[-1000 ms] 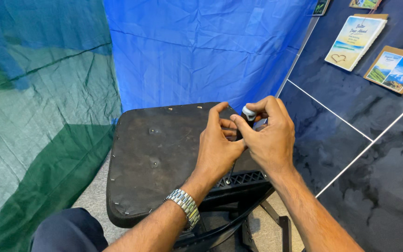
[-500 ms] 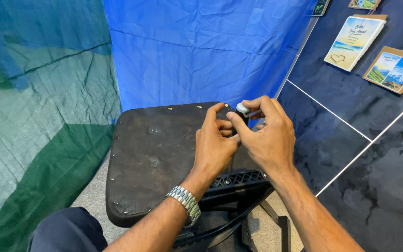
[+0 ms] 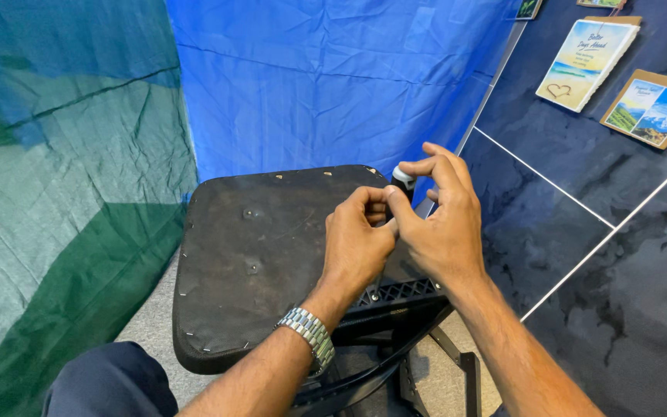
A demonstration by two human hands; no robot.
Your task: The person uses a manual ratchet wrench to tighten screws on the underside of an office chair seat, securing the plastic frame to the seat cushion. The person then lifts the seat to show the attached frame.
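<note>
I see my left hand (image 3: 357, 247) curled into a loose fist over the far right part of the overturned chair seat (image 3: 256, 262), its fingers bunched together around something dark that I cannot make out. A metal watch (image 3: 308, 333) sits on that wrist. My right hand (image 3: 438, 224) is pressed against the left one, thumb touching the left fingers, and its index finger and thumb pinch a small white-tipped dark cap (image 3: 403, 176) just above the seat's far right corner; the other right fingers are spread and raised. The cap stands at the top of a dark upright part, mostly hidden by my hands.

The seat shows its dark underside, dotted with staples along the edge and a few screw holes, and rests on a black plastic frame (image 3: 395, 297) below my wrists. A blue cloth (image 3: 326, 85) hangs behind, a green cloth (image 3: 55, 232) to the left. On the dark tiled floor (image 3: 596, 255) at the upper right lie two cards (image 3: 588, 54).
</note>
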